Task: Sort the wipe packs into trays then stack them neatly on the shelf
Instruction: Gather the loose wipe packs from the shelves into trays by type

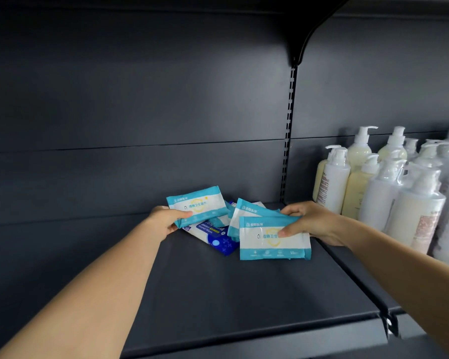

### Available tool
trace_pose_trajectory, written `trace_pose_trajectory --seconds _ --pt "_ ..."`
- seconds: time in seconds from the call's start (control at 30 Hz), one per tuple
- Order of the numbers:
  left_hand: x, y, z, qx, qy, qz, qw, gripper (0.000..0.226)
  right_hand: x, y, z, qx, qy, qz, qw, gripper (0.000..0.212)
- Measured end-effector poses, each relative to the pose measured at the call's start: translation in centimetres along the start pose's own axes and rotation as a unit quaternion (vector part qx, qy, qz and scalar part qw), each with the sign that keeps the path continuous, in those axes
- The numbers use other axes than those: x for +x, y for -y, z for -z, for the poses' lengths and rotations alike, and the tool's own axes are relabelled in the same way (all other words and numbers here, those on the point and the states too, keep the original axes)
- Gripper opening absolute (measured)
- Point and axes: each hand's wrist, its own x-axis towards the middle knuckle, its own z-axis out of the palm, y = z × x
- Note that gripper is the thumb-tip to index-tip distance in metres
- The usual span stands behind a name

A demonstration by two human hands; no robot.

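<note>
Your left hand point(166, 222) reaches in over the dark shelf point(218, 294) and grasps a teal-and-white wipe pack point(198, 205) by its lower left corner, thumb on the printed face and the other fingers curled behind it, so the pack is lifted at a slight tilt above the pile. Just right of and beneath that pack lies a blue-and-white alcohol wipe pack point(214, 235), flat on the shelf, partly covered by the packs around it. Further right, a small heap of teal packs point(246, 212) leans together near the back of the shelf; how many there are in it you cannot tell from this view. In front of the heap your right hand point(311, 221) holds a second teal-and-white pack point(272, 239), its thumb pressed onto the front face near the printed circle and its fingers wrapped over the top right edge; the pack faces you nearly square, its lower edge close to the shelf surface. Behind the packs a slotted upright point(288, 141) runs up the dark back panel. To the right of it, on the neighbouring shelf section, stand white and cream pump bottles point(368, 182), packed closely together, some wrapped in clear film.
</note>
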Motion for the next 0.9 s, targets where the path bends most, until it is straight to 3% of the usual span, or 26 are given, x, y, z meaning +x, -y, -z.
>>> trace_pose_trajectory --seconds 0.27,0.43,0.6,0.77,0.9 --pt "-4.4 1.0 5.9 -0.003 0.083 -0.04 0.996 0.024 -4.4 2.0 -6.9 0.09 -0.098 0.001 0.991 0.049" --pt "-8.7 2.0 11.3 -0.005 0.108 -0.048 0.993 0.023 -7.8 4.7 -12.3 0.125 -0.106 0.014 0.986 0.045" --pt "-15.6 3.0 17.7 -0.02 0.105 -0.059 0.993 0.018 -11.6 7.7 -17.7 0.13 -0.07 0.025 0.989 0.053" --pt "-24.0 6.3 24.6 -0.033 0.085 -0.061 0.994 0.023 -17.5 9.1 -24.5 0.116 -0.016 0.054 0.992 0.036" --pt "-30.0 10.6 30.4 -0.012 0.059 -0.033 0.998 0.029 -22.0 8.7 -30.5 0.118 0.04 0.031 0.992 0.037"
